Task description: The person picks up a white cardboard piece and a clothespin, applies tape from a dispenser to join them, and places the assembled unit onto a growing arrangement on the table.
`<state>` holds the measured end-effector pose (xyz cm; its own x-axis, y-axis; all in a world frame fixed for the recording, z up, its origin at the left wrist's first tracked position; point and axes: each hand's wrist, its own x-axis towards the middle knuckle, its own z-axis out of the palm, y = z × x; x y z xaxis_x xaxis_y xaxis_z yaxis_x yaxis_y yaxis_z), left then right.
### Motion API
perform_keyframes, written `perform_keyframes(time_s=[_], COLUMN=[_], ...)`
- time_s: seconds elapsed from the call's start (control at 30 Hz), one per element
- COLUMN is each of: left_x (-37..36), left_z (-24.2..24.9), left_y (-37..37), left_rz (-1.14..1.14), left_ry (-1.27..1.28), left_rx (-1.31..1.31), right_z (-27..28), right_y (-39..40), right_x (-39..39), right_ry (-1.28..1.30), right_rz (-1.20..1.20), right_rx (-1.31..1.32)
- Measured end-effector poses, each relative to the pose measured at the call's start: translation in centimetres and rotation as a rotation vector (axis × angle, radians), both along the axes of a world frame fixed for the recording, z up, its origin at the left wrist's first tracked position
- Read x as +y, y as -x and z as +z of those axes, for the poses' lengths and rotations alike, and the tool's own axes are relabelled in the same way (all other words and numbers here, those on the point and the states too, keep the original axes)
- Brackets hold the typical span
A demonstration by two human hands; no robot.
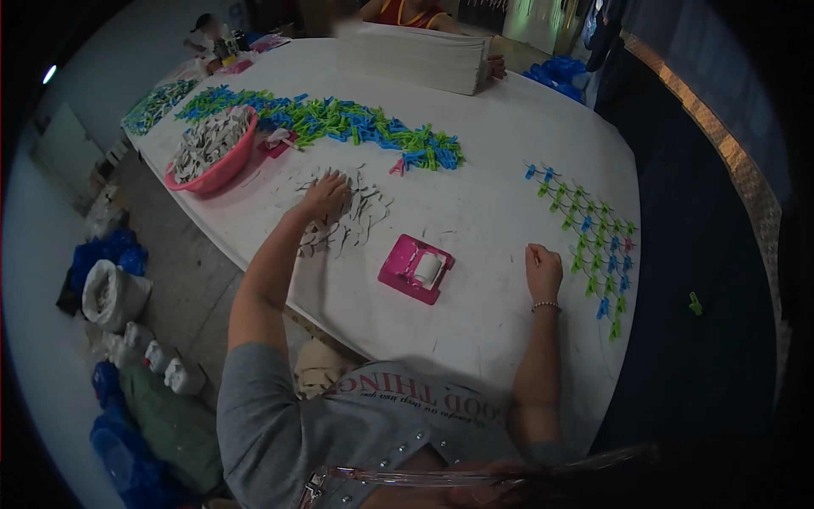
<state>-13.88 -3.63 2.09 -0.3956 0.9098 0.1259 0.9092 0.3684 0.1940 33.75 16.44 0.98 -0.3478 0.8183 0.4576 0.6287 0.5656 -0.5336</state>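
Note:
My left hand (326, 197) lies with its fingers spread on a loose scatter of thin grey strips (370, 204) on the white table. My right hand (543, 271) is curled closed on the right side of the table, and whatever its fingers may hold is hidden. Between the hands stands a pink tray (397, 268) carrying a white roller (429, 270). Just right of my right hand, green, blue and pink plastic clips (587, 223) are laid out in slanting rows, with thin dark strips at many of them.
A long heap of green and blue clips (339, 119) runs across the table (483, 212). At the left edge sits a pink basin (229, 172) full of grey strips. A paper stack (415, 59) stands at the far side near another person. Sacks (114, 295) line the floor.

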Motion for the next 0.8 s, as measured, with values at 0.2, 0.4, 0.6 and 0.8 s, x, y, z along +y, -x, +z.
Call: perform_keyframes(time_s=[0.2,0.4,0.6,0.8], left_x=[0.8,-1.0,-0.7,-1.1], left_z=[4.0,9.1,5.8,4.5], left_y=[1.1,-6.9,-11.4,-13.4], left_rz=[-0.109,-0.118,-0.083,-0.129], left_ry=[-0.345,-0.569,-0.530,-0.569], left_rx=[-0.455,-1.310,-1.618,-1.629], right_z=[0.1,2.1,2.6,3.0], right_y=[-0.1,2.3,6.1,9.2], right_x=[0.0,-3.9,-10.6,-13.4], right_ry=[-0.023,0.186,0.417,0.230], right_rz=[0.014,0.137,0.548,0.527], right_rx=[-0.044,-0.066,-0.052,-0.255])
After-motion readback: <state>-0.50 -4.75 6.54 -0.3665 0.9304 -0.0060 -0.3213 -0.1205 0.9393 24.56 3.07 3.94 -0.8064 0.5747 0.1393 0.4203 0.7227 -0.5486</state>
